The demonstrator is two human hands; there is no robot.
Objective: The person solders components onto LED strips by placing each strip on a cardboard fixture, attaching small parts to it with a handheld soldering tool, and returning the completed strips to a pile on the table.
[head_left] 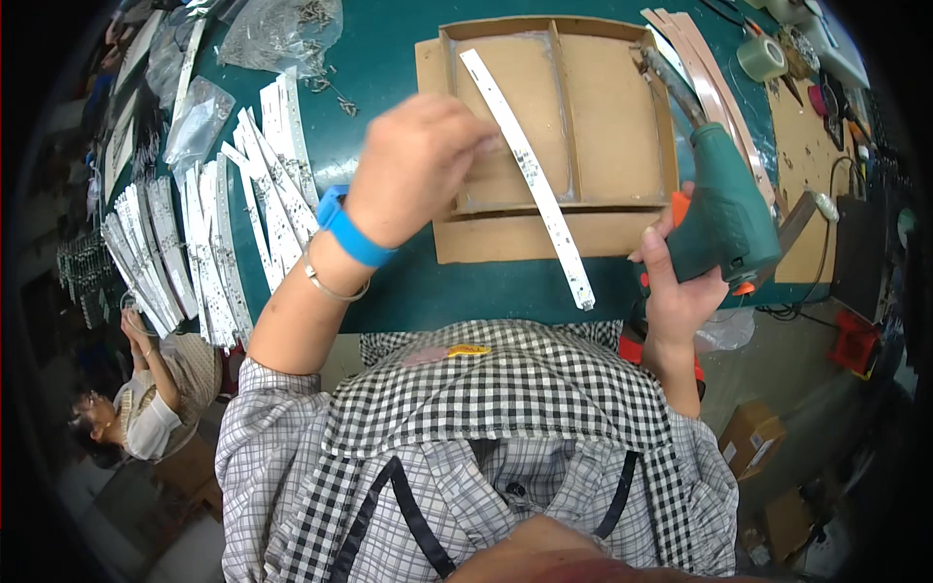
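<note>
My left hand [420,160], a blue band on its wrist, hovers over the left side of a shallow cardboard tray [614,117]. Its thumb and fingertips are pressed together beside a long white circuit-board strip [533,175]; whatever they pinch is too small to make out. The strip lies slantwise across the tray, its near end past the front flap. In my right hand [680,296] is a green pistol-grip tool [724,199] with an orange trigger. Its long, dirty metal nozzle points away from me, over the tray's far right corner.
Several bundles of white strips [209,233] lie on the left of the green table [408,301]. Behind them is a plastic bag [282,37] of small parts. Pinkish strips [724,97] and a tape roll [762,58] lie at right. Another person [155,398] sits at lower left.
</note>
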